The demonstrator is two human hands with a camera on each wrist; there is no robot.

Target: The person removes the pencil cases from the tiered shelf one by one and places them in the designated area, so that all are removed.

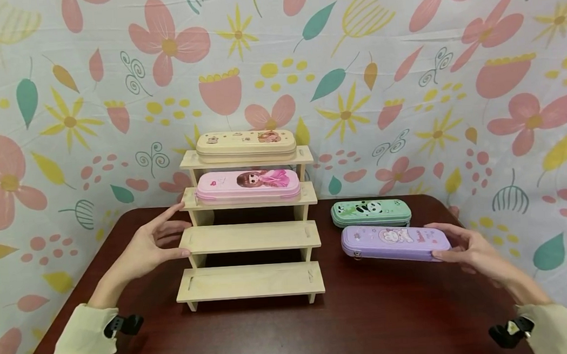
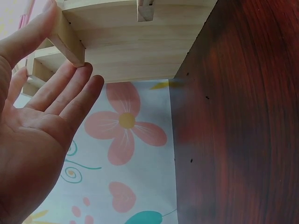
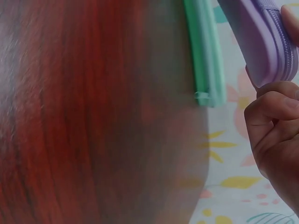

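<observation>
My right hand (image 1: pixel 473 252) pinches the right end of a purple pencil case (image 1: pixel 394 242) with a cartoon character on its lid. The case is held above the table, just in front of a green panda pencil case (image 1: pixel 370 213). In the right wrist view, thumb and fingers grip the purple case's (image 3: pixel 261 44) end near its zipper. My left hand (image 1: pixel 144 248) touches the left edge of a wooden four-step display rack (image 1: pixel 248 237) with fairly straight fingers. A cream pencil case (image 1: pixel 246 145) lies on the top step, and a pink one (image 1: pixel 221 187) with a doll picture on the step below.
The rack stands on a dark reddish-brown table (image 1: pixel 254 341). Its two lower steps are bare. A flower-printed cloth (image 1: pixel 276 58) hangs right behind the table and along its sides.
</observation>
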